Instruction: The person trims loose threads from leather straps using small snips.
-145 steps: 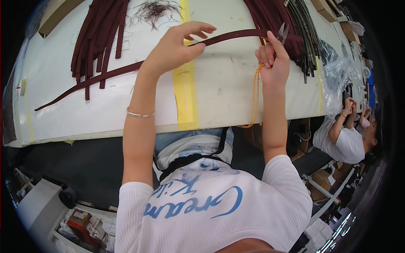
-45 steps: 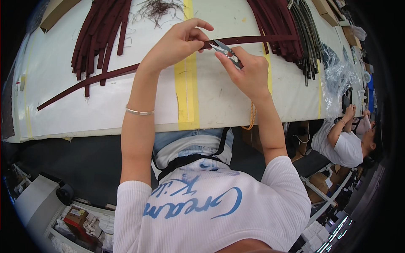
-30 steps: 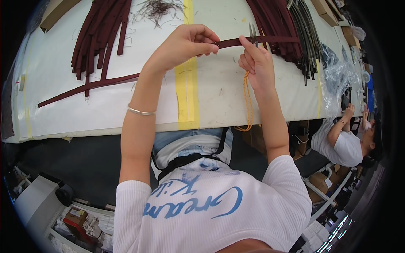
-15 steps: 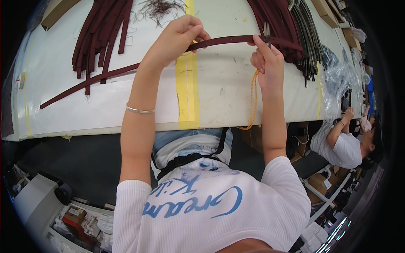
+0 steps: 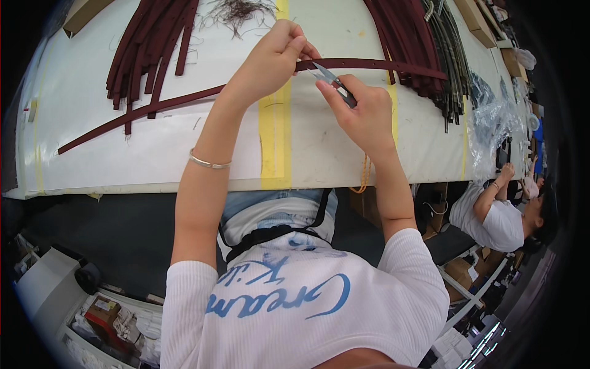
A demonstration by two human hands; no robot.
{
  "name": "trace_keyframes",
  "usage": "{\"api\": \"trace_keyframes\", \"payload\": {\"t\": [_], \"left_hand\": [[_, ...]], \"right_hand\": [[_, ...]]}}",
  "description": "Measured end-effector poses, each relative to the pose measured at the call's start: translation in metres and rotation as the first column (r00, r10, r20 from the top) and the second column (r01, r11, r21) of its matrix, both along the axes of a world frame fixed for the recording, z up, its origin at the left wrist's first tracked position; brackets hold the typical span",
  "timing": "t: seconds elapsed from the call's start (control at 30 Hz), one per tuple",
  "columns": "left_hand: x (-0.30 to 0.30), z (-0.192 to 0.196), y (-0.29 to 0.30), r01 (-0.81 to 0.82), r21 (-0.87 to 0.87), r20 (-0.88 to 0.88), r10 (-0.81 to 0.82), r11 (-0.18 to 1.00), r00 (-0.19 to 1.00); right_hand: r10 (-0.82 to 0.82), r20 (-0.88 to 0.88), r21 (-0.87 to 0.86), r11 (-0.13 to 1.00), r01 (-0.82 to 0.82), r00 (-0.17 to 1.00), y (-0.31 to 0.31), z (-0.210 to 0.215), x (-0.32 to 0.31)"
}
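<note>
A long, narrow maroon strap (image 5: 167, 100) with small holes stretches over the white table from lower left to the right-hand pile. My left hand (image 5: 276, 54) pinches it near the middle, its fingertips partly hidden behind the thumb. Just right of there, my right hand (image 5: 364, 111) is closed around small dark-handled thread snips (image 5: 337, 83). Their pointed blades are apart and lie right by the strap's lower edge, next to my left fingertips. An orange cord (image 5: 365, 175) hangs below my right wrist at the table edge.
Maroon straps lie in a left bundle (image 5: 140, 52) and a right bundle (image 5: 410, 37), beside dark strips (image 5: 452, 67). Loose thread ends (image 5: 241, 13) are heaped at the far middle. Clear plastic wrap (image 5: 491, 120) lies rightward. A seated person (image 5: 491, 215) works at far right.
My right hand has let go of the strap and swung left and down, bringing the snips to it. My left hand has slid slightly right along the strap.
</note>
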State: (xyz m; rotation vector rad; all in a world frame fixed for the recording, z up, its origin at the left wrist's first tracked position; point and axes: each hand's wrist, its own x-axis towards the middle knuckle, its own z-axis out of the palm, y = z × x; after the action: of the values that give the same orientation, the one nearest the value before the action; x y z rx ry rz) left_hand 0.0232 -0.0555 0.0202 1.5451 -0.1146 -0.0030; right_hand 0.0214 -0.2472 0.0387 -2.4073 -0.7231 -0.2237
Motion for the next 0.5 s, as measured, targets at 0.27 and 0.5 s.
{"api": "trace_keyframes", "payload": {"t": [0.27,0.5], "left_hand": [[-0.003,0.003,-0.005,0.005,0.008,-0.034,-0.004,1.0,0.999],[0.0,0.0,-0.001,-0.012,-0.046,0.003,0.012,0.999,1.0]], "right_hand": [[0.03,0.116,-0.056,0.998,-0.023,0.993,0.001,-0.003,0.001],[0.118,-0.705,0.495,0.788,0.366,0.699,-0.014,0.008,0.018]]}}
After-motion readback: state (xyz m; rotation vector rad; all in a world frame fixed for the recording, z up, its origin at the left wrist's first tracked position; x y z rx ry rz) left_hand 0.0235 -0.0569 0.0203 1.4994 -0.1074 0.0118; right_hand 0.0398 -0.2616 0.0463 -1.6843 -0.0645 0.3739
